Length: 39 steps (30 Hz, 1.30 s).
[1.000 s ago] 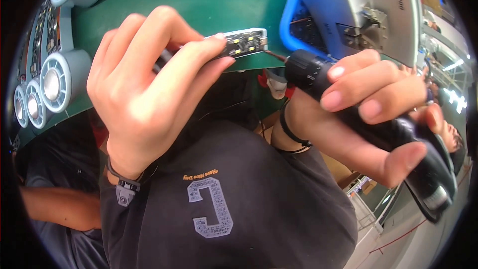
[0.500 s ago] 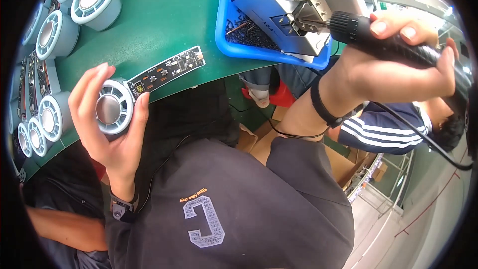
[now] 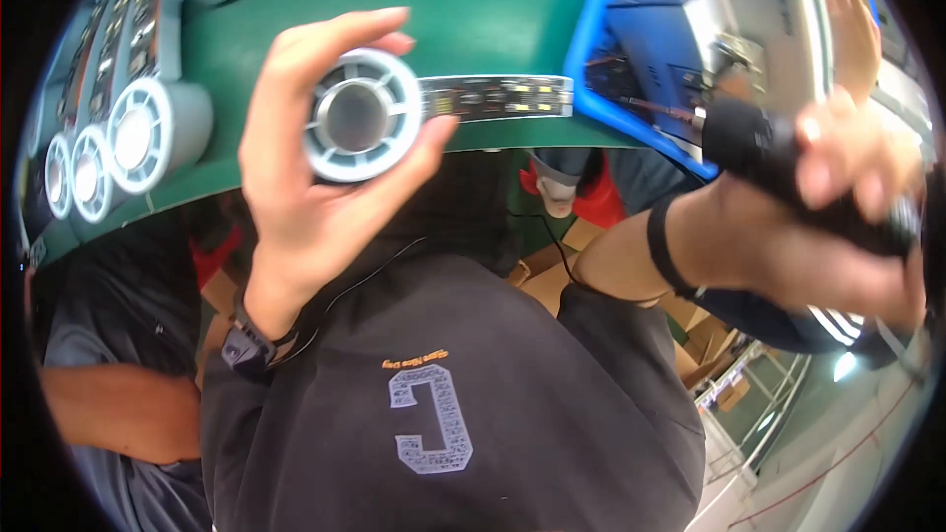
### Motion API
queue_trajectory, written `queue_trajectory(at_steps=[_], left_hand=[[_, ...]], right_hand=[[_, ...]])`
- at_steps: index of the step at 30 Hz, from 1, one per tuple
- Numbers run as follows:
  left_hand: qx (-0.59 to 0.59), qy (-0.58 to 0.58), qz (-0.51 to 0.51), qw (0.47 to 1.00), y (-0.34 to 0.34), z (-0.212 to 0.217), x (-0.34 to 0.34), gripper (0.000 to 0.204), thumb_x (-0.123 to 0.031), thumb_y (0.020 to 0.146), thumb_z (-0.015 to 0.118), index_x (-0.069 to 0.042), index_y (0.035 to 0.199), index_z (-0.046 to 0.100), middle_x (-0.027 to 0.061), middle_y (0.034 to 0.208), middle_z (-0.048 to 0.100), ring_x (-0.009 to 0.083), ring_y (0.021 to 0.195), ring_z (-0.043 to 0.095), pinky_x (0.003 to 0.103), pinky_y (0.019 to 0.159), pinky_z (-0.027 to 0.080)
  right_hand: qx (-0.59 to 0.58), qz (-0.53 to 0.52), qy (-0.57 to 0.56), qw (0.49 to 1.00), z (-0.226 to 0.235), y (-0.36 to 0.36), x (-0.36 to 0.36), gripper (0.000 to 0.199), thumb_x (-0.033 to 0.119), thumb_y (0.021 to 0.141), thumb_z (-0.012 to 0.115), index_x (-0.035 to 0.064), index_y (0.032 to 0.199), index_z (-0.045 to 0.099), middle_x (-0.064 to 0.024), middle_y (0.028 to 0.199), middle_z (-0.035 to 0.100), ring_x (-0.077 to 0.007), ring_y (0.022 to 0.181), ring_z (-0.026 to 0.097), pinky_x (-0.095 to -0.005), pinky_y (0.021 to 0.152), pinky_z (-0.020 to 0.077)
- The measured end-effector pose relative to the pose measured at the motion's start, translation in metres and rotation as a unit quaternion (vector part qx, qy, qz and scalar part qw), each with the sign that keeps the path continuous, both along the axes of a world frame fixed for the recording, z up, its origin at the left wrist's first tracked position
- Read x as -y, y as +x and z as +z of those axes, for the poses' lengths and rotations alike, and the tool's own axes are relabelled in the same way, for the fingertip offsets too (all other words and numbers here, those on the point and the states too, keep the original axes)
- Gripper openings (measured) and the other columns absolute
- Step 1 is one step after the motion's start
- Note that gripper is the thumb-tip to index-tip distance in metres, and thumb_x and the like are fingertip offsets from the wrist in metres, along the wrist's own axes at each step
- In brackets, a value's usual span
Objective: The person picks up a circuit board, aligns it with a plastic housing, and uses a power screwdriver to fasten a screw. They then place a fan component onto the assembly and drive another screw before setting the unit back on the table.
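I have the left hand (image 3: 291, 192) with its grip closed around a light-blue round unit (image 3: 363, 116), thumb on one side and fingers curled past the other. The unit is at the near edge of the green desk (image 3: 473, 25); I can't tell if it rests there. Its circuit strip (image 3: 493, 97) points right, ending just beside the blue tray (image 3: 587, 44). My right hand (image 3: 788, 261), blurred, has its grip clamped on a black screwdriver (image 3: 737, 141), the bit pointing left across the tray.
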<state>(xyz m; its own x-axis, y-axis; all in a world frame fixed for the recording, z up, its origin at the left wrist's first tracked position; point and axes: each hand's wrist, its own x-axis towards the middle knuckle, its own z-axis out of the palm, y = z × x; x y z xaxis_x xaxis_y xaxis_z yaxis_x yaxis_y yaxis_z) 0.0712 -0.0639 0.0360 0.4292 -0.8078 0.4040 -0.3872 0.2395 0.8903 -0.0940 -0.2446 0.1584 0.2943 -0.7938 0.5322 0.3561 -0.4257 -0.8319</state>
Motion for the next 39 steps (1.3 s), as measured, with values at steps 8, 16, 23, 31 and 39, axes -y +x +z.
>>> queue_trajectory(at_steps=[8,16,23,31,39], left_hand=[[0.01,-0.022,-0.006,1.0,0.002,-0.006,0.002,0.067,0.006,0.078,0.088,0.001,0.139,0.061,0.0132,0.123,0.067,0.0163,0.103,0.066,0.028,0.091,0.053],[0.007,-0.041,-0.011,0.999,0.006,-0.006,0.001,0.066,0.007,0.077,0.086,0.001,0.138,0.062,0.0134,0.123,0.067,0.0186,0.106,0.067,0.03,0.091,0.054],[0.001,-0.051,0.014,0.999,0.002,-0.006,0.003,0.058,0.006,0.077,0.087,-0.001,0.131,0.066,0.0132,0.118,0.068,0.0246,0.103,0.069,0.034,0.086,0.057],[0.028,-0.051,0.021,0.998,0.002,-0.002,0.004,0.056,0.004,0.077,0.088,-0.001,0.128,0.068,0.0132,0.117,0.068,0.0266,0.102,0.07,0.035,0.086,0.058],[0.056,0.0,0.018,0.998,0.001,0.004,-0.001,0.061,0.006,0.074,0.092,-0.001,0.13,0.067,0.0147,0.12,0.066,0.0254,0.107,0.068,0.035,0.09,0.056]], right_hand=[[0.037,0.007,0.036,0.999,-0.046,0.069,-0.032,0.038,0.042,0.096,0.047,0.0089,0.08,0.054,-0.0077,0.065,0.051,-0.0231,0.043,0.047,-0.0353,0.05,0.0476],[0.041,-0.014,0.029,0.999,-0.032,0.052,-0.045,0.039,0.044,0.096,0.047,0.0096,0.078,0.053,-0.0077,0.062,0.05,-0.0233,0.043,0.047,-0.0361,0.052,0.0489],[0.058,-0.021,0.026,0.998,-0.035,0.057,-0.043,0.04,0.045,0.095,0.048,0.0102,0.076,0.052,-0.0078,0.059,0.049,-0.0234,0.043,0.047,-0.0368,0.054,0.0501],[0.074,-0.057,0.003,0.996,-0.032,0.054,-0.042,0.041,0.046,0.094,0.048,0.0108,0.074,0.051,-0.0079,0.056,0.048,-0.0236,0.043,0.047,-0.0376,0.055,0.0514],[0.078,-0.135,-0.064,0.986,0.002,-0.009,-0.028,0.042,0.048,0.094,0.048,0.0115,0.072,0.049,-0.008,0.052,0.047,-0.0238,0.043,0.047,-0.0384,0.057,0.0527]])
